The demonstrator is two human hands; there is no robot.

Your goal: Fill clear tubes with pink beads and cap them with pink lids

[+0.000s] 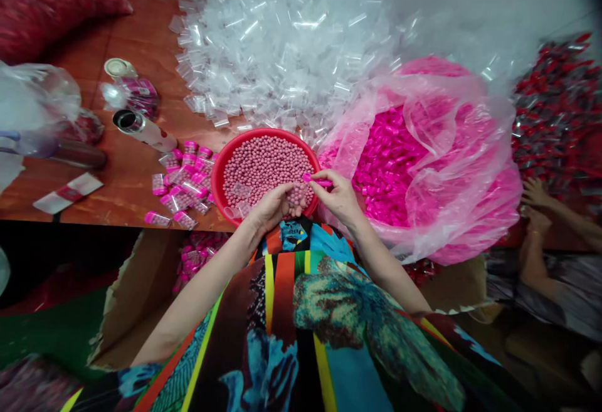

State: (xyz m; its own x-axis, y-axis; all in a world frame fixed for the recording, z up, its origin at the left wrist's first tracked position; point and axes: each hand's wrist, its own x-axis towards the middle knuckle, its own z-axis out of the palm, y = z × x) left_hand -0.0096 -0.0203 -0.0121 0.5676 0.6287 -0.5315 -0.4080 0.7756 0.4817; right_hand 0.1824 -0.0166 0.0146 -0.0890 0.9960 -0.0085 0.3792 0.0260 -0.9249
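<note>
My left hand [273, 206] is closed around a small clear container [298, 195] filled with pink beads, over the near rim of a red bowl [217, 181]. Pink beads [268, 161] fill that bowl, and a few clear containers [241, 191] lie on them at the left. Between the thumb and fingers of my right hand [339, 197] is a bright pink cap [318, 180], just right of the container. A pink plastic bag [451, 167] stands open beside my right hand, with many pink caps [388, 167] inside.
Behind the bowl is a large heap of clear containers [291, 42]. Filled, pink-capped containers [185, 180] lie left of it, near a tumbler [145, 131]. Below the table edge stands a cardboard box [136, 293]. At far right, another person's hands [536, 202] are near red items [559, 117].
</note>
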